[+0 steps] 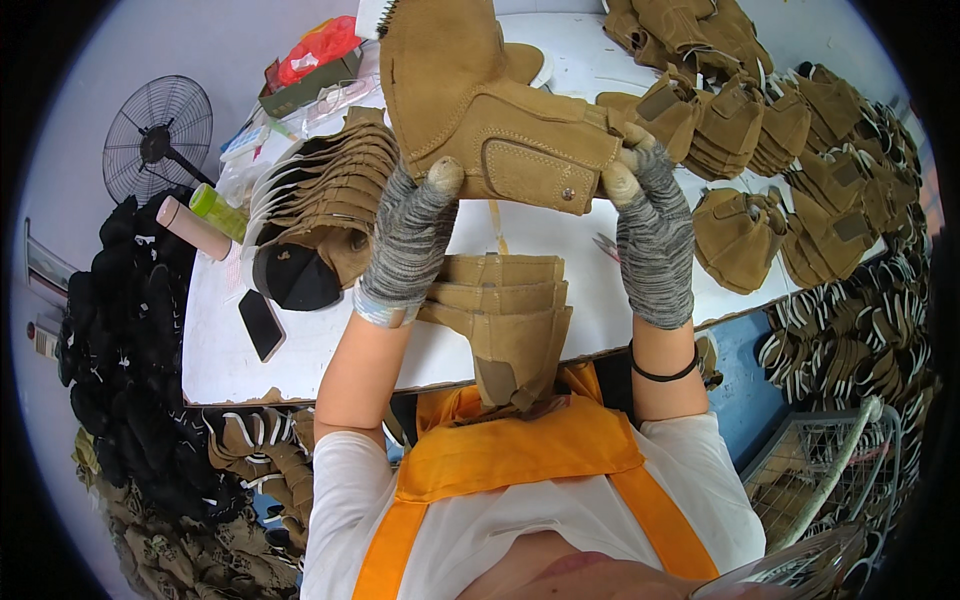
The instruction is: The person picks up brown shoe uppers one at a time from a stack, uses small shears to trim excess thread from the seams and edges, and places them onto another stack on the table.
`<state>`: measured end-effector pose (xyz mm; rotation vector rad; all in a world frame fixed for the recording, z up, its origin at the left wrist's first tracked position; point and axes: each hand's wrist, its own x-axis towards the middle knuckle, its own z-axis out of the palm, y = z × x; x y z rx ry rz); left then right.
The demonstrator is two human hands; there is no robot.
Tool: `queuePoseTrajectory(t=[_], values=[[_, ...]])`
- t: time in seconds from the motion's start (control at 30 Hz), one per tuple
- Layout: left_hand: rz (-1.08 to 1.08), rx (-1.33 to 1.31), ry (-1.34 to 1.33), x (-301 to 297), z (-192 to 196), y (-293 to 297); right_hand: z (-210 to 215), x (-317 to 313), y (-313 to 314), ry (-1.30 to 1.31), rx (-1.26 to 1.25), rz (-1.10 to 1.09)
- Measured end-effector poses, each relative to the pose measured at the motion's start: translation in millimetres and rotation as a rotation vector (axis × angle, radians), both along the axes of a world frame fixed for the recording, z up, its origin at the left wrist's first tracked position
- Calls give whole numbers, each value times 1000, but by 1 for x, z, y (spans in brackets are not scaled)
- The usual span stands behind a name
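Both my hands hold up a brown suede boot upper (500, 140) above the table, turned on its side. My left hand (415, 235), in a grey knitted glove with bare-looking fingertips, grips its lower left edge. At the cuff end, my right hand (650, 225), gloved alike, pinches the corner between thumb and fingers. A small round metal stud and a stitched flap show on the upper's side. Beneath it, a short stack of brown uppers (515, 330) lies at the table's near edge. To the left of my left hand stands a row of nested brown uppers (335, 190).
A white table (220, 365) carries a black phone (262, 325), a pink bottle (193, 228), a green cup (218, 212) and scissors (607, 246). More upper stacks (740, 125) fill the right side. A fan (157, 143) is far left; a wire basket (815, 480) stands lower right.
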<state>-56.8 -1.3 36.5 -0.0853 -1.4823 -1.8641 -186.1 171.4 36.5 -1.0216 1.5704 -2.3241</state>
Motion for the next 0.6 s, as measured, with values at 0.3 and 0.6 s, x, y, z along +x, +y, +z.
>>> queuePoseTrajectory(t=[0.3, 0.6], values=[[-21, -10, 30, 0, -16, -20, -9, -27, 9, 102, -170, -155], [-61, -6, 40, 0, -23, -23, -1, -5, 2, 83, 89, -84]])
